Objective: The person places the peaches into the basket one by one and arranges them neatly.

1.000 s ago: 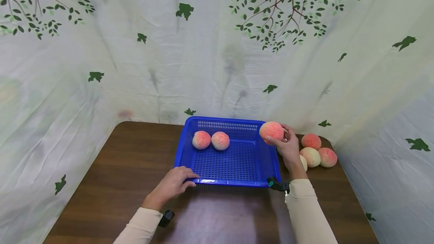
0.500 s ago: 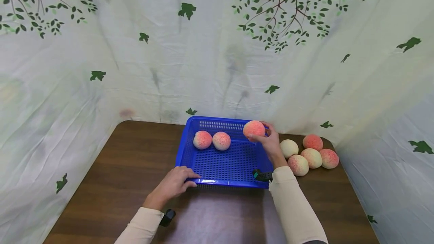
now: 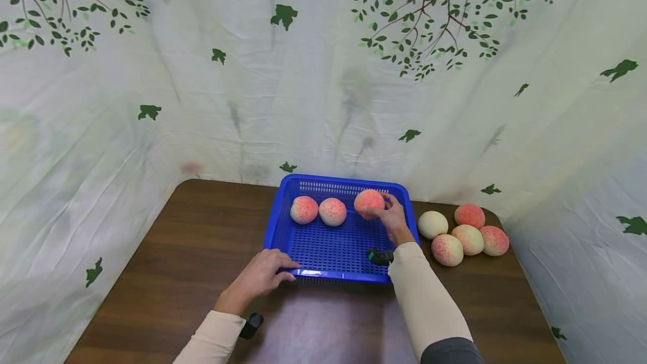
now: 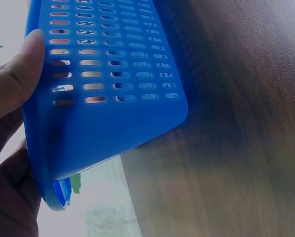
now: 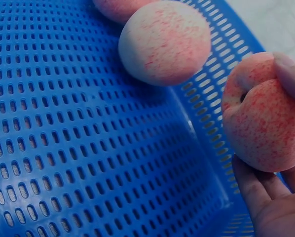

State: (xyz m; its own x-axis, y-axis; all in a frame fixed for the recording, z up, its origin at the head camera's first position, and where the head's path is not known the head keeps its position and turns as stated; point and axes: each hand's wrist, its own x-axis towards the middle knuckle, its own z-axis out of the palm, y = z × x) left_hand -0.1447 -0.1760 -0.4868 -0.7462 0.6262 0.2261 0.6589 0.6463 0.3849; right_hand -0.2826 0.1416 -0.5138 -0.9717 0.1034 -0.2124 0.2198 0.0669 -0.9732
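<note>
A blue plastic basket (image 3: 333,275) with slotted walls stands on the table. My left hand (image 3: 262,272) pinches its near rim at the left corner; in the left wrist view the thumb (image 4: 23,69) lies against the outer wall. My right hand (image 3: 393,219) holds a pink peach (image 3: 369,203) over the right back part of the basket. Fingers and thumb wrap that peach from two sides in the right wrist view. Inside the basket, two pink and white peaches (image 3: 332,212) sit side by side near the back left.
Right of the basket, several peaches lie grouped on the brown table (image 3: 167,263), among them a pale one (image 3: 432,224) and a redder one (image 3: 469,215). A white cloth (image 3: 313,89) with printed leaves hangs behind the table and along its sides.
My right hand has carried the peach left from above the basket's right edge and lowered it into the basket area. The left hand has stayed on the rim.
</note>
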